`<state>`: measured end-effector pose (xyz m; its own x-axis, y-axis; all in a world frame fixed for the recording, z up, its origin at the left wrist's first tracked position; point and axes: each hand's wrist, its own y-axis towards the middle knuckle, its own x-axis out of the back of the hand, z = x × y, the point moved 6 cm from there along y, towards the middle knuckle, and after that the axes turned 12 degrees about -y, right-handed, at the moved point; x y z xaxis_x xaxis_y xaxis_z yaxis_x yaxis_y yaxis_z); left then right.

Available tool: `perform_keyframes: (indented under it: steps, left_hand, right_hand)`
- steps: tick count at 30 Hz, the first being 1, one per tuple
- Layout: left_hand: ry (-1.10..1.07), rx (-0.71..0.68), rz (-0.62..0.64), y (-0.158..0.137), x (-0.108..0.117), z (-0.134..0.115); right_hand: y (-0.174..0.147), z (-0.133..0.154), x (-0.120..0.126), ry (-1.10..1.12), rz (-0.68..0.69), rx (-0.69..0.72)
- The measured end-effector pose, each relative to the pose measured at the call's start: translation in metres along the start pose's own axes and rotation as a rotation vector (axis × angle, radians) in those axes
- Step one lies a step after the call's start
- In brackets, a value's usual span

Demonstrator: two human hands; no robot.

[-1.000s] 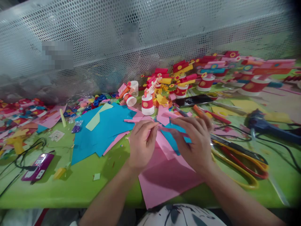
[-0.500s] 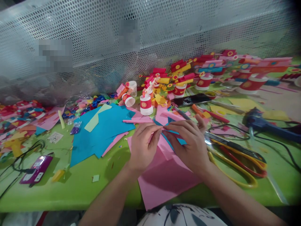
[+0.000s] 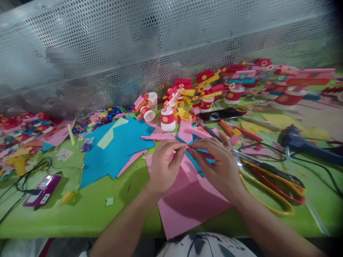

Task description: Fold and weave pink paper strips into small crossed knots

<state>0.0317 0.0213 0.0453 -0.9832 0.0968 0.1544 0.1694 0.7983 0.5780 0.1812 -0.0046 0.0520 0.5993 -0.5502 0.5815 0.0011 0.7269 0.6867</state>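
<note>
My left hand (image 3: 166, 167) and my right hand (image 3: 217, 160) meet fingertip to fingertip above the table. Between them they pinch a small piece of pink paper (image 3: 187, 146), most of it hidden by the fingers. Beneath the hands lies a large pink paper sheet (image 3: 187, 210). Blue paper (image 3: 118, 139) spreads to the left of my left hand, with a pale green strip (image 3: 112, 134) on it. Beyond the fingers stands an upturned white cup with a red band (image 3: 168, 120). Yellow-handled scissors (image 3: 270, 196) rest just right of my right hand.
A blue glue gun (image 3: 311, 144) with its cord lies at the right. Several paper-and-cup models (image 3: 234, 93) line the back, before a perforated metal panel (image 3: 107, 43). A dark phone (image 3: 221, 114) lies near them. At the left are a purple device (image 3: 43, 191) and paper scraps (image 3: 26, 132).
The fingers keep their pinch on the pink paper, with only slight shifts in the right hand's fingers. The whole view has moved a little.
</note>
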Motion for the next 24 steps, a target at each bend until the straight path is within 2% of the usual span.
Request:
perform_keyframes:
  steps: [4,7,12,16,19,24]
  left_hand:
    - [-0.126,0.145,0.015,0.003,0.001,0.010]
    - [-0.191,0.199,0.063,0.005,0.001,0.012]
    - [-0.216,0.167,0.119,0.005,0.000,0.006]
    - [-0.173,0.230,0.092,0.004,0.000,0.011]
    - [-0.134,0.228,0.101,0.005,0.000,0.013]
    - [-0.044,0.150,0.130,0.006,0.001,0.011]
  right_hand:
    - [0.000,-0.003,-0.002,0.018,0.037,-0.030]
    - [0.000,-0.012,-0.006,0.066,0.086,-0.098]
    - [0.000,-0.027,-0.010,0.171,0.113,-0.250]
    - [-0.001,-0.030,-0.012,0.259,0.201,-0.353]
    - [-0.003,-0.030,-0.014,0.318,0.227,-0.388]
    - [-0.005,-0.034,-0.017,0.345,0.231,-0.415]
